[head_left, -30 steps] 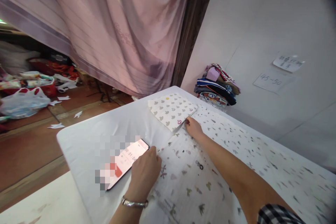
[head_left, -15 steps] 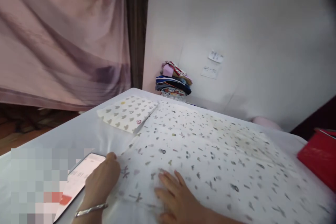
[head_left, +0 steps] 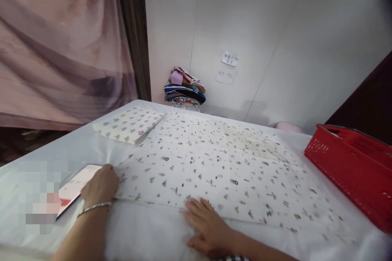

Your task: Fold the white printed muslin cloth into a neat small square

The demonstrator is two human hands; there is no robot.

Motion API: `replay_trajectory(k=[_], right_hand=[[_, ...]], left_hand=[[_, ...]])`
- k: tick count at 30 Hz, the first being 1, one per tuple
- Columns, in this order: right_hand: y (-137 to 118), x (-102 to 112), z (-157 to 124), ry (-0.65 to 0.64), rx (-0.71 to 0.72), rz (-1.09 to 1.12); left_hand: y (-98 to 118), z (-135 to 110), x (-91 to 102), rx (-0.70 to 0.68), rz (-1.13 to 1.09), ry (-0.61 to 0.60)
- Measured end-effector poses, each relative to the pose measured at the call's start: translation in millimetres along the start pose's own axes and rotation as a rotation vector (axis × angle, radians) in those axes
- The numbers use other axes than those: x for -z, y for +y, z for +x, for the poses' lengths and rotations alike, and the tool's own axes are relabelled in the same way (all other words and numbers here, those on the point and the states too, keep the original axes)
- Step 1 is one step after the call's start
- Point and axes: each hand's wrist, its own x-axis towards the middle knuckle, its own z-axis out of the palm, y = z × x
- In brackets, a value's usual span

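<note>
A wide white cloth (head_left: 202, 163) printed with small dark and brown motifs lies spread across the white table. My left hand (head_left: 101, 185), with a silver bracelet at the wrist, is closed at the cloth's near left corner; its fingertips are hidden, but the cloth edge runs into the grip. Flat on the near edge of the cloth rests my right hand (head_left: 208, 226), fingers spread and holding nothing. Just left of my left hand lies a phone (head_left: 75, 189) with a lit screen, partly blurred out. A folded cream cloth (head_left: 130, 124) with grey motifs sits at the far left.
A red plastic basket (head_left: 349, 171) with metal handles stands at the table's right side. Beyond the far edge is a stack of folded clothes (head_left: 185, 89) by the wall. Paper notes (head_left: 226, 76) are stuck there. A pink curtain (head_left: 61, 45) hangs at the left.
The view has turned right, bringing more of the red basket in. The cloth's near edge now shows lying under my right hand, and my left hand stays at the corner.
</note>
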Motion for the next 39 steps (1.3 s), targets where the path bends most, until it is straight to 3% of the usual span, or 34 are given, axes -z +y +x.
replay_trajectory(k=[5,13,17,19,23,25,29,34,39], right_hand=[[6,9,-36,-0.004,-0.058,0.039],[45,4,-129,0.319,-0.273,-0.067],[53,0,-155,0.418,-0.277,-0.077],[54,-1,-154,0.477,-0.261,-0.082],[52,5,-127,0.519,-0.219,-0.084],[49,11,-106,0.473,-0.181,-0.077],[40,24,-62,0.313,-0.117,-0.077],[27,32,-27,0.159,-0.179,-0.172],[31,23,-28,0.221,-0.116,-0.162]], left_hand=[[5,-8,0.2,-0.031,0.052,0.003],[7,-35,7.6,-0.180,0.003,0.017],[20,-51,-0.6,-0.255,-0.008,0.232],[33,-66,-8.2,-0.419,-0.080,0.281],[54,-108,-24.0,-0.866,-0.262,0.068],[59,-125,-29.8,-1.003,-0.291,-0.027],[59,-139,-34.1,-1.092,-0.271,-0.073],[55,-139,-30.5,-1.139,-0.245,-0.101],[53,-141,-33.9,-1.142,-0.243,-0.065]])
